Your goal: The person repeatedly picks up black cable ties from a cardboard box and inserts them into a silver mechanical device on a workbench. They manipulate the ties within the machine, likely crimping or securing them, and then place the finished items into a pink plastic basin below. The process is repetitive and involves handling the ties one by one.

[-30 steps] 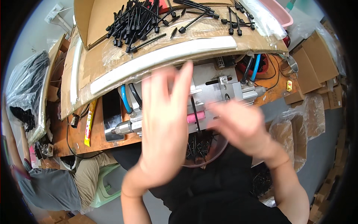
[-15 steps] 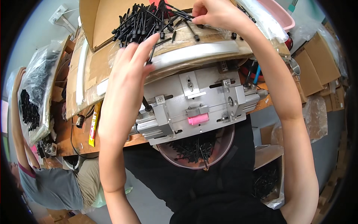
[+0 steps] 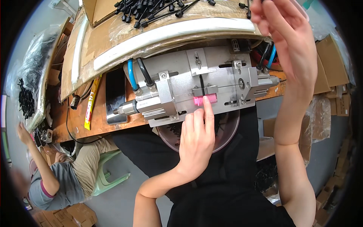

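My left hand (image 3: 196, 138) reaches over the front of a metal fixture (image 3: 223, 77). Its index finger is stretched out, the tip resting at the pink block (image 3: 211, 98) and the near end of a thin black rod (image 3: 202, 84). That rod lies across the small metal holder in the fixture's middle. The other left fingers are extended side by side, gripping nothing visible. My right hand (image 3: 293, 45) is raised at the upper right, beside the cardboard's edge. Its fingers are loosely bent and apart, partly cut off by the frame; a dark spot shows at the fingertips.
Black capped rods (image 3: 147, 11) are heaped on the cardboard (image 3: 113, 39) behind the fixture. A phone (image 3: 116, 98) and a yellow packet (image 3: 92, 104) lie on the bench at left. A bowl (image 3: 231, 130) sits below the fixture. Another person (image 3: 62, 185) works at far left.
My left hand came down from the pile to the pink block, and a black rod now lies in the fixture. The right hand moved rightward, away from the pile. The view shifted.
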Motion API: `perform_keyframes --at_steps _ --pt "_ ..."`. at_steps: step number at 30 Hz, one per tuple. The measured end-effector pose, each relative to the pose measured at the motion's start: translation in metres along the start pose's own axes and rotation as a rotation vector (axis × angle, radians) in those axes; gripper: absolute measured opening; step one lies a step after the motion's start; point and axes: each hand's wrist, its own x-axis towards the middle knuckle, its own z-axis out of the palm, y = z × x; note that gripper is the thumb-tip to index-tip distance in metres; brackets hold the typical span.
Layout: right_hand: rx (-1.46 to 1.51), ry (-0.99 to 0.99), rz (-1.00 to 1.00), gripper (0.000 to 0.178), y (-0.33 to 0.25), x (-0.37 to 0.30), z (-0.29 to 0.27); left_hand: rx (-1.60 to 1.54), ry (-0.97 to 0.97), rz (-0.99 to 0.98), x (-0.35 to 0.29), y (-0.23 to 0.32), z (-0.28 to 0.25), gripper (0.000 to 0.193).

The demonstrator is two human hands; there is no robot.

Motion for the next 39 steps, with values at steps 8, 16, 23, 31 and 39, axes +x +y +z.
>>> perform_keyframes --at_steps 8,16,23,31,39 --pt "-0.485 0.057 -0.163 0.017 -0.006 -0.07 -0.001 0.023 -0.059 0.047 0.006 0.006 -0.001 0.07" --pt "-0.784 -0.235 -0.187 0.069 0.066 -0.164 0.027 -0.215 -0.113 -0.077 -0.005 0.003 -0.031 0.072" --pt "-0.745 -0.324 -0.09 0.067 0.08 -0.157 0.036 -0.283 -0.083 -0.113 -0.013 -0.001 -0.042 0.082" --pt "-0.869 -0.259 -0.261 0.048 0.029 -0.094 0.018 -0.104 0.127 0.084 0.074 -0.028 -0.073 0.056" --pt "-1.109 -0.39 -0.148 0.016 0.056 0.135 -0.014 -0.139 -0.021 0.058 0.259 -0.046 -0.04 0.032"
